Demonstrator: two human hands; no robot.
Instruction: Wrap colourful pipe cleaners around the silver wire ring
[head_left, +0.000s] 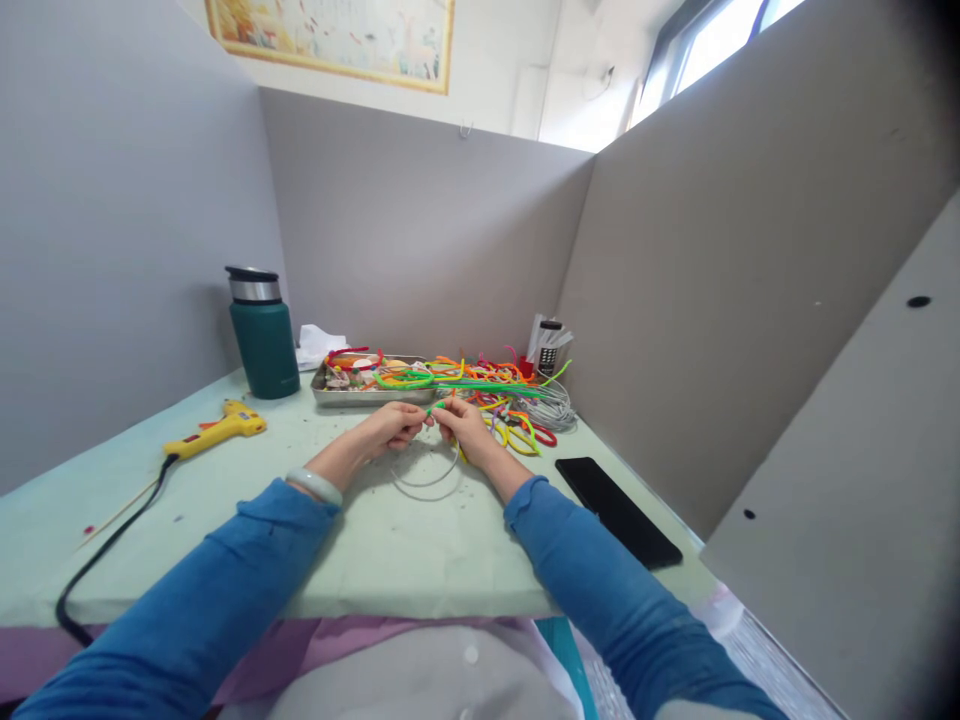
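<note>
My left hand (396,424) and my right hand (466,426) meet over the middle of the table, their fingertips almost touching. Both pinch a short green fuzzy stem (435,407), which looks like a pipe cleaner. Below the fingers hangs a thin grey wire loop (426,498), its curve resting over or just above the tabletop. Where the wire joins the green piece is hidden by the fingers. Just behind the hands lies a heap of coloured pipe cleaners (495,385), green ones stretching across its top.
A metal tray (375,399) of small parts stands at the back, with a green bottle (264,340) to its left. A yellow glue gun (217,430) with a black cord lies left. On the right are coiled grey wire (555,410) and a black phone (619,510). Grey partitions (420,220) enclose the table.
</note>
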